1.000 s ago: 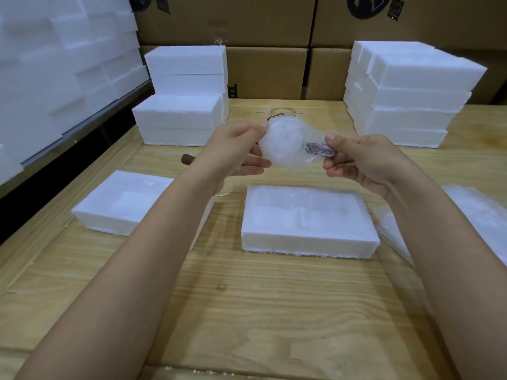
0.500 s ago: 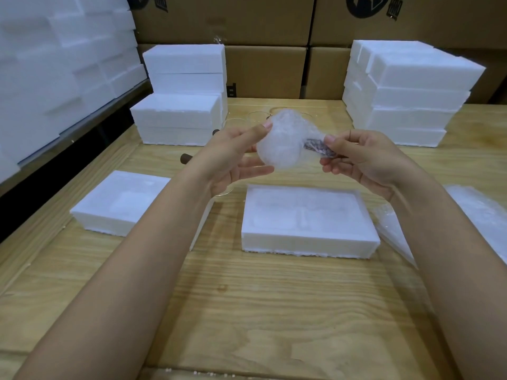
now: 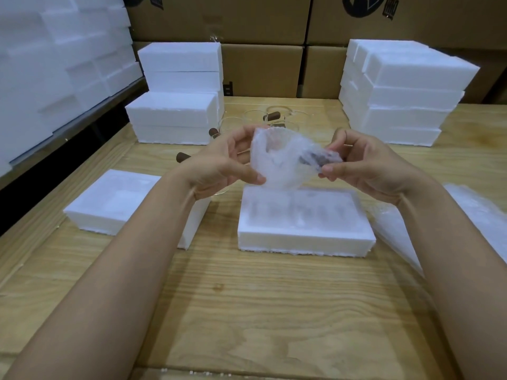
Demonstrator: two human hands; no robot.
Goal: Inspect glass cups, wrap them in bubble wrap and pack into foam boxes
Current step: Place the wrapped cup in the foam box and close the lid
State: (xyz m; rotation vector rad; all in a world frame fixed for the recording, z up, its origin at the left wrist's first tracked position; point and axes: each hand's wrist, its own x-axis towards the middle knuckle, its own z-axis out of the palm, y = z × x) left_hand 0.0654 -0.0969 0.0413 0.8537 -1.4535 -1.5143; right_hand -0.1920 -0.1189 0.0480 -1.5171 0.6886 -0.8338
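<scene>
- Past the left edge of the surface [image 3: 274, 311] stands a wall of white foam blocks [image 3: 55, 64].
- At the surface's back-left corner sits a stack of foam boxes [image 3: 178, 91], two levels stepped like stairs.
- Nearer you on the left lies a flat foam piece [image 3: 115, 198], partly hidden behind your left forearm.
- Your left grip [image 3: 225, 163] is clamped on the wrapped cup [image 3: 279, 160], thumb below and fingers curled over its left side.
- You hold the wrapped cup in the air between both hands, above the far rim of the open foam box [image 3: 304, 239]. Its dark handle shows through the bubble wrap at the right end.
- The open foam box rests at the middle of the surface, with its hollow facing up (what lies inside is too washed out to tell).
- Behind your hands, toward the back edge, stand the loose glass cups [image 3: 271, 116] with brown handles, unwrapped.
- Your right grip [image 3: 367, 165] pinches the wrap over the handle end, thumb and forefinger closed on it.
- At the back-right corner rises a taller foam stack [image 3: 406, 91].
- Spare bubble wrap sheets [image 3: 472, 215] lie along the right edge.
- Cardboard cartons [image 3: 260, 69] line the back, beyond the surface.
</scene>
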